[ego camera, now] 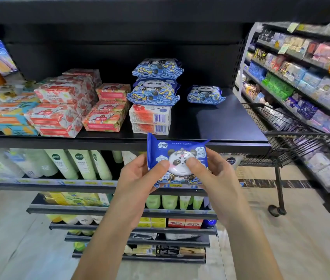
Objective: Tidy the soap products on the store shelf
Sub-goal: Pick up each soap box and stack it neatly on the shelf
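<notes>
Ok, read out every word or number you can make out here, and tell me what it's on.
"NIVEA": white pack under the black shelf; the word beneath is half hidden.
"College": dark pack on a low shelf.
Blue panda-print plastic packet, held in the left hand and right hand: logo and print too blurred.
Red floral boxes, green bottles, yellow price tags: unreadable.

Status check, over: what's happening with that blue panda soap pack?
Left hand, right hand: both grip blue panda pack. Pack in front of shelf edge. Bare spot ahead, nothing blocking.
</notes>
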Action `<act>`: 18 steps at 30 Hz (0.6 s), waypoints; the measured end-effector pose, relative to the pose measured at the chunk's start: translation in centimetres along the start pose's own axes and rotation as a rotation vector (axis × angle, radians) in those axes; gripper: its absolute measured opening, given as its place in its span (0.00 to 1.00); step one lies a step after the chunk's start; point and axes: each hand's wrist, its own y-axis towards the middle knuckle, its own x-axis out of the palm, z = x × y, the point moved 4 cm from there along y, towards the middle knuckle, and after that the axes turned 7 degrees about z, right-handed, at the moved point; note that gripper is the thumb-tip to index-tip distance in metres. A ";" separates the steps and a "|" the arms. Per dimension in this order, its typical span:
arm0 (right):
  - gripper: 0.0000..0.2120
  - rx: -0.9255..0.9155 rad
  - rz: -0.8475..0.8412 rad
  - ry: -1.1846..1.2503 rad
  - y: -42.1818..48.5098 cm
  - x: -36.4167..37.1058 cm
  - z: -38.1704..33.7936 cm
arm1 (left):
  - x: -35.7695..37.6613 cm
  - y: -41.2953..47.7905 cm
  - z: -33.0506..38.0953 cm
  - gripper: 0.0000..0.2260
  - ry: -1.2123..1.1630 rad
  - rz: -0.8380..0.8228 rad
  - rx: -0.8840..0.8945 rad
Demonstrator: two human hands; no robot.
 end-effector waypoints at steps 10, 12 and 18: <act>0.19 -0.015 -0.031 0.102 -0.4 -0.2 0.8 | -0.3 -0.7 -0.3 0.21 0.002 -0.045 0.019; 0.20 -0.047 -0.022 0.095 -0.4 -0.4 0.8 | -0.3 -0.8 -0.3 0.21 0.009 -0.052 0.014; 0.24 -0.152 0.018 0.051 -0.7 -1.2 0.9 | -0.9 -1.0 -0.4 0.21 0.048 -0.063 -0.024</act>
